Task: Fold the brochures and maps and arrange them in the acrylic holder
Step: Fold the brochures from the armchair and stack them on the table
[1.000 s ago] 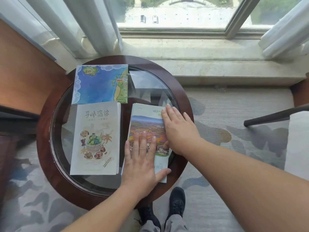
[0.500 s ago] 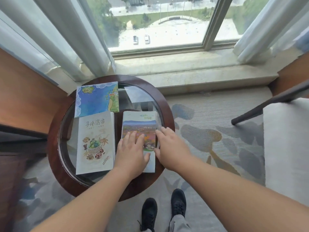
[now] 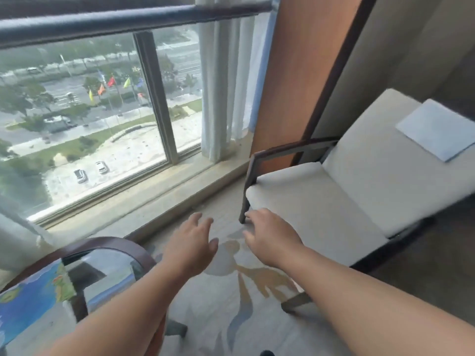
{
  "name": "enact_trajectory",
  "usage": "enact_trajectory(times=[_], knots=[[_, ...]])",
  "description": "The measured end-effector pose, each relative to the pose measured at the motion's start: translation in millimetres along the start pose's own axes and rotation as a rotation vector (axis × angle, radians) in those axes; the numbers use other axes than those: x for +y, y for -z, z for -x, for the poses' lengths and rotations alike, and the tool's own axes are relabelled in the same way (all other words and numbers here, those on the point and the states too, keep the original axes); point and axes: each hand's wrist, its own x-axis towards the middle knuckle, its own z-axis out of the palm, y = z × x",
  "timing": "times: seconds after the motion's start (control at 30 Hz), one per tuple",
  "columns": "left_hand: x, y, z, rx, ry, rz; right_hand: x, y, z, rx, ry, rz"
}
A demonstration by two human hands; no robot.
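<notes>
Both hands hang in the air over the carpet, between the table and the chair. My left hand (image 3: 191, 242) holds nothing, its fingers loosely spread. My right hand (image 3: 270, 236) is also empty, fingers relaxed and slightly bent, close to the chair's front leg. Only the blue map (image 3: 30, 296) shows, lying on the round glass table (image 3: 113, 246) at the lower left. The other brochures are out of view. No acrylic holder is visible.
A white cushioned armchair (image 3: 334, 201) with dark arms stands to the right, a pale blue folded sheet (image 3: 437, 129) on its backrest. A large window (image 3: 90, 111), a stone sill and white curtains (image 3: 221, 86) lie ahead. Patterned carpet (image 3: 257, 291) is underfoot.
The view has swung up and to the right, away from the table. Both hands have lifted off the landscape brochure and now float empty over the carpet.
</notes>
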Motion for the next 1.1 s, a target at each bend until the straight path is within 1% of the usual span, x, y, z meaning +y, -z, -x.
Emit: enact_trajectory(times=[0.2, 0.33, 0.5, 0.63, 0.8, 1.1], knots=[[144.5, 21.3, -24.1, -0.004, -0.279, -0.081, 109.7, 81.8, 68.7, 0.159, -0.239, -0.044], [246.0, 13.5, -39.9, -0.003, -0.405, -0.084, 191.4, 120.8, 108.0, 0.247, -0.346, -0.067], [368.6, -6.4, -58.8, 0.007, -0.494, -0.103, 290.4, 167.0, 138.3, 0.323, -0.399, -0.111], [448.4, -16.3, -76.7, 0.0, -0.554, -0.088, 355.6, 202.8, 148.1, 0.369, -0.425, -0.119], [512.5, -20.3, -109.4, 0.002, -0.568, -0.112, 414.5, 236.6, 137.3, 0.429, -0.417, -0.148], [582.3, -15.5, -216.0, 0.026, -0.605, -0.124, 482.3, 289.8, 74.6, 0.452, -0.458, -0.113]])
